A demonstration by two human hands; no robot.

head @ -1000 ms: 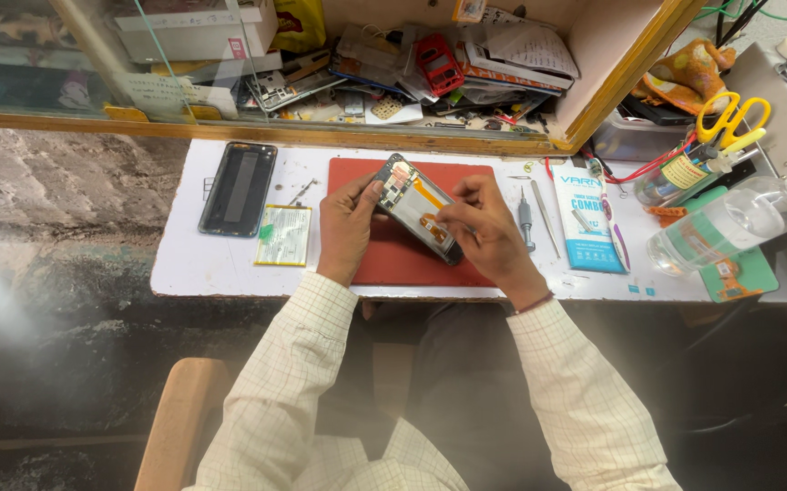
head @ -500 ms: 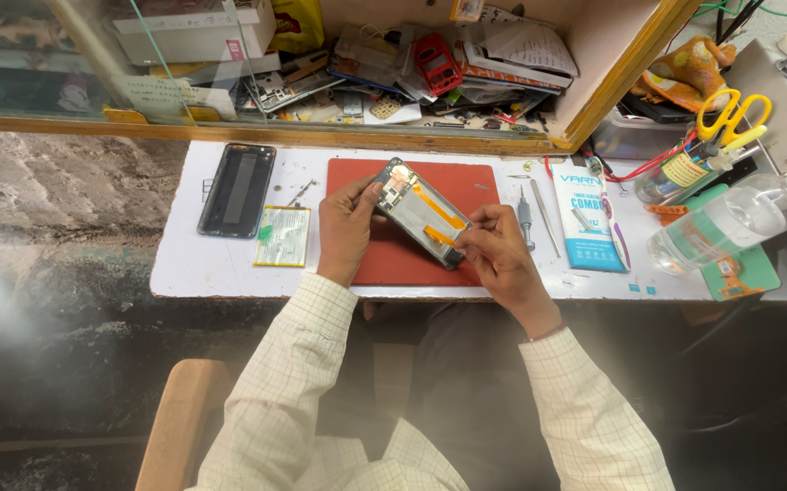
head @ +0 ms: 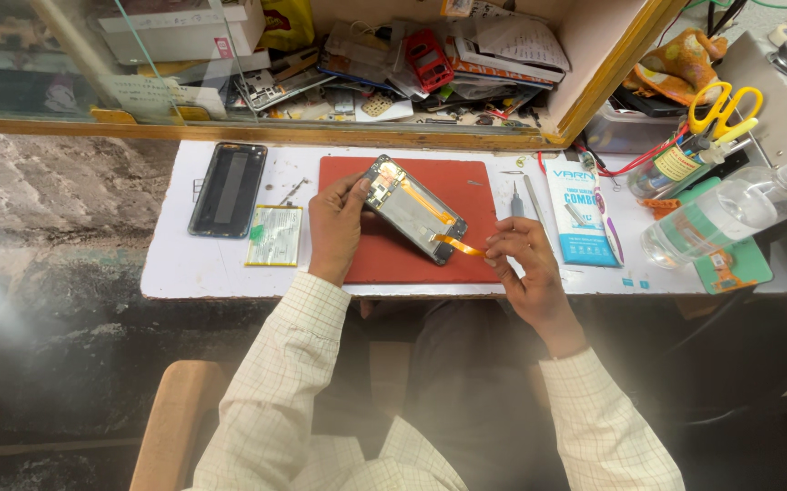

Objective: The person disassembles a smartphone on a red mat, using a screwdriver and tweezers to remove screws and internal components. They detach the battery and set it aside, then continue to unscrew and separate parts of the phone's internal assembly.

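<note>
Holding the opened dark phone frame (head: 409, 210) tilted over the red mat (head: 466, 195) mid-bench, our left hand (head: 336, 225) grips its upper end; right fingers (head: 501, 252) pinch the orange flex ribbon (head: 457, 244). We should pull gently, along its length.

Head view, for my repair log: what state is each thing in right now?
Phone: opened, insides showing, tilted up off the red mat.
Orange ribbon cable: loose end pinched by right hand.
Left hand: gripping the phone's edge.
Back cover: off, lying flat.
Battery: out, lying flat.
Scissors: closed.
</note>
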